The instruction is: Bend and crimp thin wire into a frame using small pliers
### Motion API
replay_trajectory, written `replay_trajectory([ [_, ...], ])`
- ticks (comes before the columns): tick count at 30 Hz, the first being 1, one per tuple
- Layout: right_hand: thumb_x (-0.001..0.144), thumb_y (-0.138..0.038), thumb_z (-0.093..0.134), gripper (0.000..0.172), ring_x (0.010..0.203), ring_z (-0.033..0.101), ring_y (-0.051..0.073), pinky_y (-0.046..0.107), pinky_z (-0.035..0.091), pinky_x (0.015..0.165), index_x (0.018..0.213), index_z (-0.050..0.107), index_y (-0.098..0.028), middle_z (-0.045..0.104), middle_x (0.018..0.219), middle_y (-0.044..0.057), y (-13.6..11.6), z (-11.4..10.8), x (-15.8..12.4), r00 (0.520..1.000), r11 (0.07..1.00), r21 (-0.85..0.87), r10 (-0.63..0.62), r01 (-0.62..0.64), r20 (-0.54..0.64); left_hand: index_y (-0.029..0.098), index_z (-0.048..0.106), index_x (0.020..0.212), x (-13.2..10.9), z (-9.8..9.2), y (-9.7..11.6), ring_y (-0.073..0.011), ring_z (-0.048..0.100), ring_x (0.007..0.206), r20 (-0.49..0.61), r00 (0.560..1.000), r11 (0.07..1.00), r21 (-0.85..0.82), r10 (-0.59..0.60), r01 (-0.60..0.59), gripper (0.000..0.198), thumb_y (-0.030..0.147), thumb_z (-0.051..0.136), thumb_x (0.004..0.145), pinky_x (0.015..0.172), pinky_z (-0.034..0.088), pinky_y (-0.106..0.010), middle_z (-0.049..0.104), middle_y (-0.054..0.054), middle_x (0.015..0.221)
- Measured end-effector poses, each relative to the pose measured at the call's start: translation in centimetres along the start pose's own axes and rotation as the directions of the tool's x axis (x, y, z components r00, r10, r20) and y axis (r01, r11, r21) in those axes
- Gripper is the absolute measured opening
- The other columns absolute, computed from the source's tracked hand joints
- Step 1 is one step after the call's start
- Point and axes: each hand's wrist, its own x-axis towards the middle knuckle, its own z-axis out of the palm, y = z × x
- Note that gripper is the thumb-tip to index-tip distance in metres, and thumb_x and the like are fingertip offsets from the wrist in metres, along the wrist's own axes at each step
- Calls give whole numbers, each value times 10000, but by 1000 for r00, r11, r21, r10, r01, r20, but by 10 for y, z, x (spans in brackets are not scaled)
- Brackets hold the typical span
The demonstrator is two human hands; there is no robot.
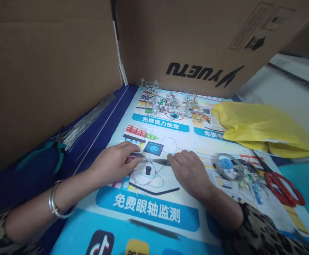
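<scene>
My left hand (114, 162) rests on a printed poster (154, 209) with its fingers pinched on a small metal piece and thin bent wire (167, 141). My right hand (190, 170) lies close beside it, fingers closed on a slim dark-tipped tool (161, 162) that points left toward the left fingertips. Thin wire loops curl around and below both hands. A silver bangle (55, 205) sits on my left wrist.
Teal-handled pliers (55, 150) and a bundle of straight wires (87, 120) lie at left. Red-handled scissors (281, 186), a wire coil (228, 166) and a yellow bag (263, 127) lie at right. Finished wire pieces (170, 101) sit at the back below cardboard walls (186, 39).
</scene>
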Motion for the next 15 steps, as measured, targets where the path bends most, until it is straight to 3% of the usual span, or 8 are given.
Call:
replay_trajectory([
  [3, 854, -132, 476, 173, 727, 413, 178, 328, 259, 653, 962, 611, -151, 546, 741, 32, 0, 0, 0, 1000, 1000, -6, -8, 8, -6, 198, 596, 1023, 7, -9, -1, -169, 586, 800, -24, 999, 1000, 0, 31, -31, 269, 362, 486, 841, 680, 439, -263, 620, -39, 987],
  [7, 860, -143, 474, 173, 730, 406, 179, 329, 257, 656, 971, 606, -151, 543, 742, 32, 0, 1, -1, 1000, 1000, -15, -18, 18, 2, 195, 626, 956, 24, -15, 5, -155, 580, 814, -36, 986, 986, -43, 161, -162, 212, 307, 478, 852, 721, 428, -254, 636, -28, 938],
  [15, 860, -143, 474, 172, 725, 404, 180, 332, 256, 656, 969, 607, -153, 534, 724, 31, 0, 0, 0, 1000, 1000, -16, -22, 22, 7, 183, 651, 846, 42, 1, 7, -144, 566, 780, 76, 950, 951, -93, 302, -294, 174, 224, 482, 847, 697, 405, -237, 639, -15, 817],
])
